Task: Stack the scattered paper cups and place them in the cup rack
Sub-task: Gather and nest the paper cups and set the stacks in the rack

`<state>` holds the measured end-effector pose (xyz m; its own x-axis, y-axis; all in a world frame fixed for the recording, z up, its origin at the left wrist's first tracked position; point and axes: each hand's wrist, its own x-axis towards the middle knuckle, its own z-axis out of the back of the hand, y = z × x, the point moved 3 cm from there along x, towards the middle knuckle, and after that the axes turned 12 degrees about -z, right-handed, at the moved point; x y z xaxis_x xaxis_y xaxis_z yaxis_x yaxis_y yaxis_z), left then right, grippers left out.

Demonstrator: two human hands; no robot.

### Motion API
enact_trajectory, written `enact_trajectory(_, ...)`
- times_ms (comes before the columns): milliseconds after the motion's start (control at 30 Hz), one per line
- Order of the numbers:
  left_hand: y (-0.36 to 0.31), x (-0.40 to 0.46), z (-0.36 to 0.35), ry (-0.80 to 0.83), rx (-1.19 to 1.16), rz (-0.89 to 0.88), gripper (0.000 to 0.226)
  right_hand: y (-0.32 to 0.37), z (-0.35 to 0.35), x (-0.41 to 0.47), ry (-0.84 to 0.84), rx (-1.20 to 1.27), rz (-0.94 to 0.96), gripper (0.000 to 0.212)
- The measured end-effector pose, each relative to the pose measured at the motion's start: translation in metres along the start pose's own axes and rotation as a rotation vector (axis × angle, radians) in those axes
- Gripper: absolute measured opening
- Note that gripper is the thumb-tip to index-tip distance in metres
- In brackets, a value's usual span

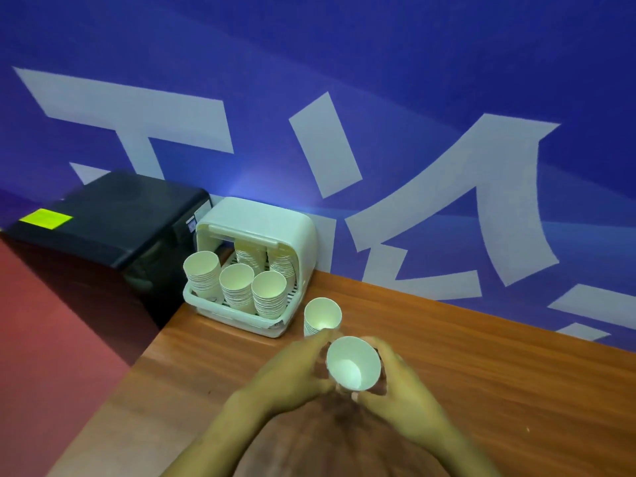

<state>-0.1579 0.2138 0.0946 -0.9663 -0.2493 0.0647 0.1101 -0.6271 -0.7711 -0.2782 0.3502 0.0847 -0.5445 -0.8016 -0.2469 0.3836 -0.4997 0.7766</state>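
Paper cup held between left hand, right hand

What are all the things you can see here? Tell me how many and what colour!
cup rack: one, pale cream, back left of the table against the wall.
cup stacks in the rack: five, white, three in front, two behind.
stack on the table: one, white, right of the rack, beyond the hands.
held cup: one, white, tilted, between both hands.
table: one, brown wood.
black machine: one, with a yellow sticker, left of the rack.
wall: blue with big white shapes.
left hand: grips the held cup.
right hand: grips the held cup.
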Motion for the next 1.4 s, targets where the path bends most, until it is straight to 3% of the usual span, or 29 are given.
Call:
enact_trajectory(333, 0.076, -0.019, 0.104, -0.033, -0.073, -0.004, 0.056, 0.082, -0.074, 0.068, -0.069, -0.039, -0.038, 0.067)
enact_trajectory(533, 0.146, -0.041, 0.174, -0.087, -0.084, 0.027, 0.057, 0.146, -0.144, 0.124, -0.125, -0.079, -0.047, 0.088)
enact_trajectory(667, 0.166, -0.034, 0.209, -0.095, -0.088, 0.004, 0.056, 0.174, -0.161, 0.148, -0.153, -0.063, -0.033, 0.078)
enact_trajectory(1033, 0.193, -0.002, 0.231, -0.256, -0.112, 0.007, 0.055, 0.194, -0.167, 0.204, -0.309, -0.007, -0.038, 0.069)
enact_trajectory(1400, 0.232, -0.016, 0.249, -0.333, -0.151, 0.057, 0.056, 0.209, -0.205, 0.242, -0.226, -0.062, 0.0, 0.076)
